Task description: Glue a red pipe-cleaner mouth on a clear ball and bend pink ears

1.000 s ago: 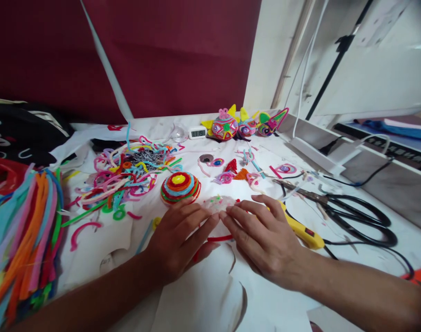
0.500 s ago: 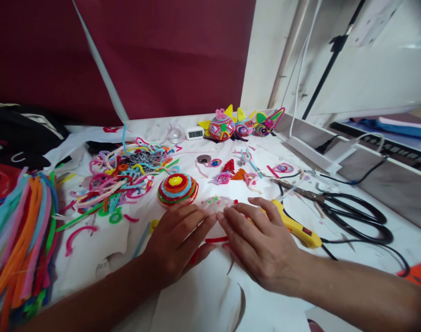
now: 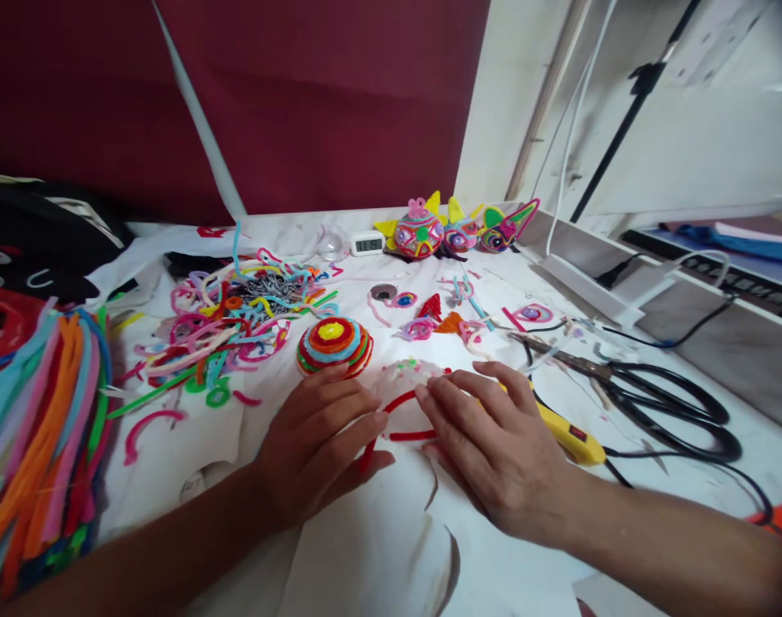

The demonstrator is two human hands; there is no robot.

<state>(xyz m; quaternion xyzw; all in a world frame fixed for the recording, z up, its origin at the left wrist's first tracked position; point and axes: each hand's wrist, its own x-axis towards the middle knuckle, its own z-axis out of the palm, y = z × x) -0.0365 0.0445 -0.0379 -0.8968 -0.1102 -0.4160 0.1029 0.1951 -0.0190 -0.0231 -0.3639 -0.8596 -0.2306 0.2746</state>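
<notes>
A red pipe cleaner [image 3: 401, 400] curves between my two hands, in front of a clear plastic dome [image 3: 408, 374] with small coloured spots on top. My left hand [image 3: 323, 433] pinches one stretch of it between thumb and fingers. My right hand [image 3: 493, 446] covers the other side, its fingers bent together over the pipe cleaner; its thumb is mostly hidden. Just beyond my left fingertips sits a dome wound with striped pipe cleaners [image 3: 335, 344]. The yellow hot glue gun [image 3: 574, 435] lies partly behind my right hand.
Black-handled scissors [image 3: 660, 396] and a cable lie at right. Pipe cleaner scraps [image 3: 236, 317] are heaped left of centre, beside a bundle of long pipe cleaners [image 3: 50, 428]. Finished colourful fish-like figures [image 3: 420, 230] and a small digital clock [image 3: 367, 243] stand at the back.
My fingertips have moved apart, and a red arc of pipe cleaner now shows between them. The whole scene has shifted slightly to the right in view.
</notes>
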